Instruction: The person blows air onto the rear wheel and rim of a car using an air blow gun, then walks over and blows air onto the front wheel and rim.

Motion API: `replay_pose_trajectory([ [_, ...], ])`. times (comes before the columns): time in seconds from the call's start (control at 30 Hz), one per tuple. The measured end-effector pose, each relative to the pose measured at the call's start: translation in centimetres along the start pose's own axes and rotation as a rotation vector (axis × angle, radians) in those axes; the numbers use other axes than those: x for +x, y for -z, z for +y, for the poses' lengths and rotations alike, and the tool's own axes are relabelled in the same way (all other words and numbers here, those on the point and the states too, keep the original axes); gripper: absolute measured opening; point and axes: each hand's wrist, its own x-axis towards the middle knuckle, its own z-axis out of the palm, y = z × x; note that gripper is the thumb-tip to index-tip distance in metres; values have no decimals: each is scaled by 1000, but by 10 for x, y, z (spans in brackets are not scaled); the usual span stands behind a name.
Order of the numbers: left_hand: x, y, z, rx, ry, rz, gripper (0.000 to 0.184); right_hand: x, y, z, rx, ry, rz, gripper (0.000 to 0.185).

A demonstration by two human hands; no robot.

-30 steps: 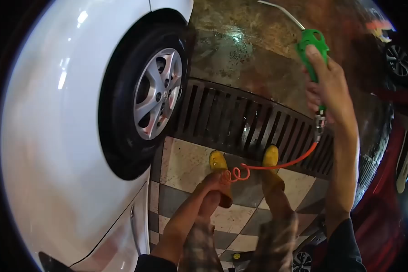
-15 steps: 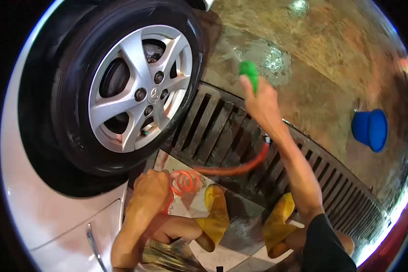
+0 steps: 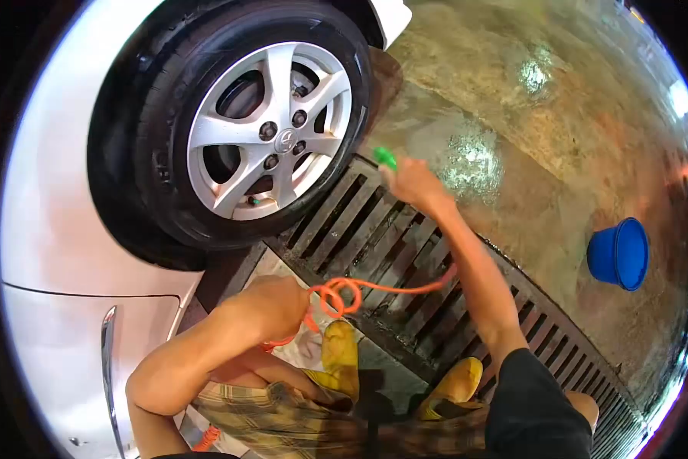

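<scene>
head view: white car (image 3: 61, 252), cut off; its wheel (image 3: 286, 141); orange hose (image 3: 397, 290), below the wheel; left hand (image 3: 276, 306), also below, its grip hidden, cannot tell; right hand (image 3: 414, 183), right of the wheel, clenched round a mostly covered green gun (image 3: 385, 157).

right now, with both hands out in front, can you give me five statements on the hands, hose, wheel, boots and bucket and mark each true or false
1. The right hand grips a green tool. True.
2. The hose that loops beside the left hand is black. False: it is orange.
3. The wheel has been taken off the white car. False: it is mounted in the wheel arch.
4. The boots are yellow. True.
5. The blue bucket sits on the grate. False: it is on the wet floor beyond the grate.
</scene>
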Motion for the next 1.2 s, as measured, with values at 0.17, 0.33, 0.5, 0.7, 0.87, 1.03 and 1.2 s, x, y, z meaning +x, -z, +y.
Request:
replay_pose_trajectory([
  [0.17, -11, -1, 8, -49, 46, -26, 20, 13, -3, 1, -38, -9, 109, 49],
  [0.33, -21, -2, 9, -19, 105, -15, 21, 12, -33, -3, -68, 85, 298, 49],
  [0.5, -35, -11, 9, -24, 83, 20, 22, 13, -60, 5, -343, 211, -248, 47],
  [0.7, -45, -16, 9, -50, 34, 58, 20, 1, -66, -4, -130, 100, 142, 45],
  [0.87, -50, -18, 5, -55, 24, 14, 19, 13, -58, -7, -308, 94, -161, 48],
  [1.03, -58, -17, 4, -88, 64, 66, 18, 20, -58, -2, -312, 81, -439, 48],
  [1.2, -64, -23, 0, -110, 49, 94, 17, 13, -52, -14, -222, 106, -573, 47],
])
